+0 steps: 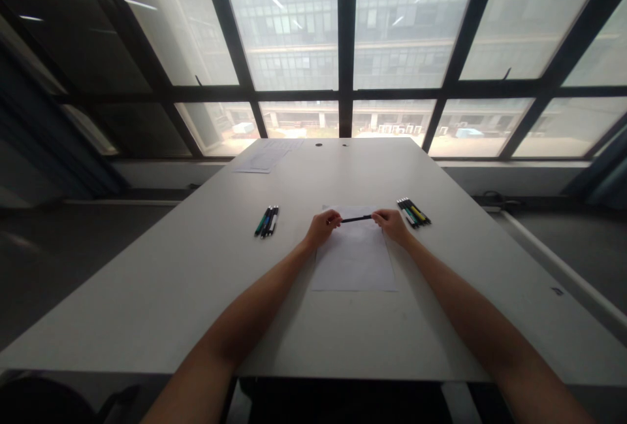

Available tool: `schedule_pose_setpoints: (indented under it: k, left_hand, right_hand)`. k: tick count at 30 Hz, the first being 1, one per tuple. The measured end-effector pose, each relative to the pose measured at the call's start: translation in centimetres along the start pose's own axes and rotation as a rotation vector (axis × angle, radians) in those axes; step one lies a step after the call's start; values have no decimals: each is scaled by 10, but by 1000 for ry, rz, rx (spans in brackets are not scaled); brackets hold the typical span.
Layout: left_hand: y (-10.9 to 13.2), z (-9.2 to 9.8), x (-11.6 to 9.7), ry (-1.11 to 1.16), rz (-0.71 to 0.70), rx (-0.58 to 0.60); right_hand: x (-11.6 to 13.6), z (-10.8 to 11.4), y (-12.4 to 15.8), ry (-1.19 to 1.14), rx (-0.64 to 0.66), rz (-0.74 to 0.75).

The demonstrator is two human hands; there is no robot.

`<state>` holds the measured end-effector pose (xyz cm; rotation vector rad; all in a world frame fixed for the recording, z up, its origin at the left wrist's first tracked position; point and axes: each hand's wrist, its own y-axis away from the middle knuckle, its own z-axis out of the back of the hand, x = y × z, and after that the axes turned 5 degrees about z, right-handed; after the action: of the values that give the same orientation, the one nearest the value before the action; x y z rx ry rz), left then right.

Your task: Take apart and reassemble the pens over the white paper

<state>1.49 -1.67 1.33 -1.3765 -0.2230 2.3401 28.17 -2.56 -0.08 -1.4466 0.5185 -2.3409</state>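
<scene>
A black pen is held level between both hands, just above a white sheet of paper on the white table. My left hand pinches the pen's left end with closed fingers. My right hand pinches its right end the same way. Both forearms reach in from the near edge of the table.
Several pens lie in a group to the left of the paper. Another group of pens lies to its right, close to my right hand. More sheets lie at the far left end. Large windows stand behind.
</scene>
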Motion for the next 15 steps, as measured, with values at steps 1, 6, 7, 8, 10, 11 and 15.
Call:
schedule_pose_setpoints:
  k: [1,6,7,8,10,11,15]
  left_hand:
    - [0,0,-1,-5,-1,1]
    - [0,1,-1,-5,-10,-32]
    - [0,1,-1,-9,-18,-37]
    - [1,1,0,-14,-24,-41]
    - [1,1,-1,-27,-29,-47]
    - [1,1,-1,-35,-24,-50]
    - [0,2,-2,-53,-6,-35]
  right_hand:
    - [-1,0,0,2,-2,-1]
    - [-5,-1,0,-7,-30,0]
    - [-6,-1,0,-10,-32,0]
    - [-6,-1,0,-14,-32,-1]
    - [-5,-1,0,-20,-31,-6]
    - [-5,-1,0,-22,-30,-7]
    - [-4,-1,0,-22,-31,0]
